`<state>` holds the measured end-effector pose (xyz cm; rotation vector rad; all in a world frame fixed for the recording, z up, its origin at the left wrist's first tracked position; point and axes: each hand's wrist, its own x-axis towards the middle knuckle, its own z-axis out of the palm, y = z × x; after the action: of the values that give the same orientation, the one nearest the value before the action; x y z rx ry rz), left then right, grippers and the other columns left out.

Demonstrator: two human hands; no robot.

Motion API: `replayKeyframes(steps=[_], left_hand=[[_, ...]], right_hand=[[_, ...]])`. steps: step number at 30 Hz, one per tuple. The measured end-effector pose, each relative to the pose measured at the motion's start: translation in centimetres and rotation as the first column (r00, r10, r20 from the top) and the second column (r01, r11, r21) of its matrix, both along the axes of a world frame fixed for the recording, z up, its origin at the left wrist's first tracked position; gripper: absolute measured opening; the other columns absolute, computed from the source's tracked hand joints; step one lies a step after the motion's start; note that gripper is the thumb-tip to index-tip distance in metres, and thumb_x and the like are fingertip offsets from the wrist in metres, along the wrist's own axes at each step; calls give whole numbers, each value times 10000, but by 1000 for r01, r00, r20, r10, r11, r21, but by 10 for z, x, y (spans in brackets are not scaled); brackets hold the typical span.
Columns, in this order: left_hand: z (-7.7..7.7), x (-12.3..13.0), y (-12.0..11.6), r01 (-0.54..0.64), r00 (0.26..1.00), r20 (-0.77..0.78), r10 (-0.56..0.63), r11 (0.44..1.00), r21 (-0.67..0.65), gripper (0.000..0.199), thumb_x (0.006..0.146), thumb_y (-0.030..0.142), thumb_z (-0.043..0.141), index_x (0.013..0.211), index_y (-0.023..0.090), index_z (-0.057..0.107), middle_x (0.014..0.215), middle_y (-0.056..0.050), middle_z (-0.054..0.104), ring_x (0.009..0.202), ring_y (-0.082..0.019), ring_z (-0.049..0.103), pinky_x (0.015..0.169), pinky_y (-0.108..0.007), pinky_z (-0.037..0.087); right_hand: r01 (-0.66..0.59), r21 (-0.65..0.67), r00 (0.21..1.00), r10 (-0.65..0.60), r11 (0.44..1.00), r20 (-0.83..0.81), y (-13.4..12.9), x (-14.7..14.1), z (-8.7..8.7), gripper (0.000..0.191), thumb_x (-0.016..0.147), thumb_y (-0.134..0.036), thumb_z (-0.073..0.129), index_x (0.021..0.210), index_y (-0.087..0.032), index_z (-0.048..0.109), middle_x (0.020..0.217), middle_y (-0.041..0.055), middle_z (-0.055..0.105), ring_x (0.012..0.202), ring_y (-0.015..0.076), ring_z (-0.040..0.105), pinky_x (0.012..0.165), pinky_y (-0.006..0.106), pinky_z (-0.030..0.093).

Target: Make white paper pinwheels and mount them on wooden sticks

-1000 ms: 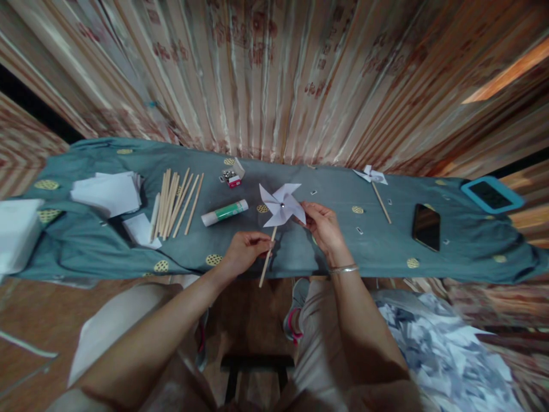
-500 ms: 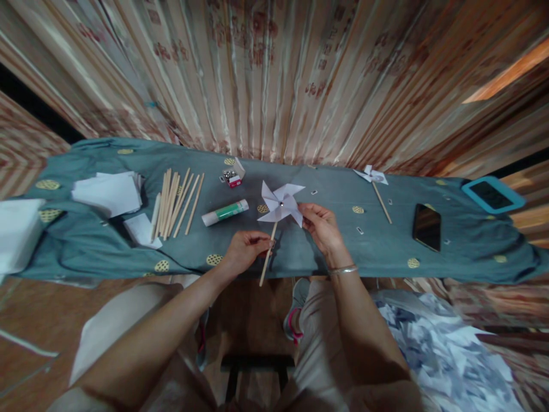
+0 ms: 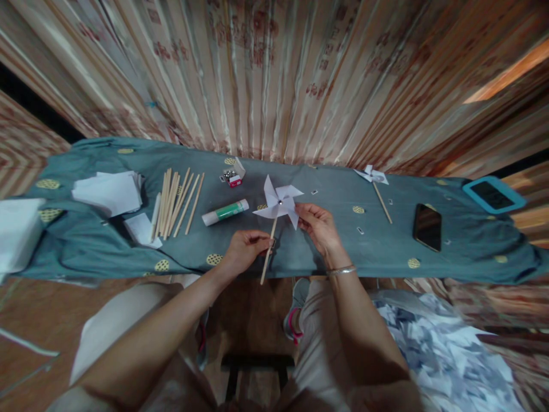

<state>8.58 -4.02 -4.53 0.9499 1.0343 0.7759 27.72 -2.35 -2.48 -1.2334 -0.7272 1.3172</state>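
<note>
Holding the pinwheel (image 3: 274, 207) at frame centre by the stick (image 3: 266, 262) pinched in the left hand (image 3: 246, 250) and a blade (image 3: 294, 217) gripped in the right hand (image 3: 318, 226). Has turned blades slightly clockwise since a second ago, suggesting free pivoting on the pin (image 3: 280, 202).

From my end I see a plain white paper pinwheel (image 3: 285, 201) mid-frame, silver at its hub, on a pale tan wooden stick (image 3: 266, 266). Under it I get a grey-teal cloth (image 3: 334, 240) printed with yellow, dark-spotted ovals. Left of centre I log a white-and-green cylindrical tube (image 3: 225, 212), a small red-and-white cardboard box (image 3: 235, 182), pale tan thin wooden sticks (image 3: 164, 206); far left, white paper sheets (image 3: 107, 194). At right I have a black rectangular phone (image 3: 428, 227) and a bright-blue-framed, dark-screened device (image 3: 494, 194). Top of frame, I read a beige-pink pleated curtain (image 3: 274, 86), reddish-brown motifs. Bottom centre: grey shoe (image 3: 300, 293), pink trim.
</note>
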Motion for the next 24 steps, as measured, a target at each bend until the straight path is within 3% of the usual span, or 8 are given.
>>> replayKeyframes(steps=[24], left_hand=[[-2, 1, 2, -18, 999, -46, 22, 995, 97, 167, 627, 307, 777, 680, 151, 749, 586, 3, 663, 554, -110, 562, 560, -216, 459]], right_hand=[[-80, -30, 997, 80, 996, -3, -2, -9, -2, 439, 425, -492, 936, 656, -198, 706, 581, -28, 670, 552, 92, 589, 557, 222, 478]])
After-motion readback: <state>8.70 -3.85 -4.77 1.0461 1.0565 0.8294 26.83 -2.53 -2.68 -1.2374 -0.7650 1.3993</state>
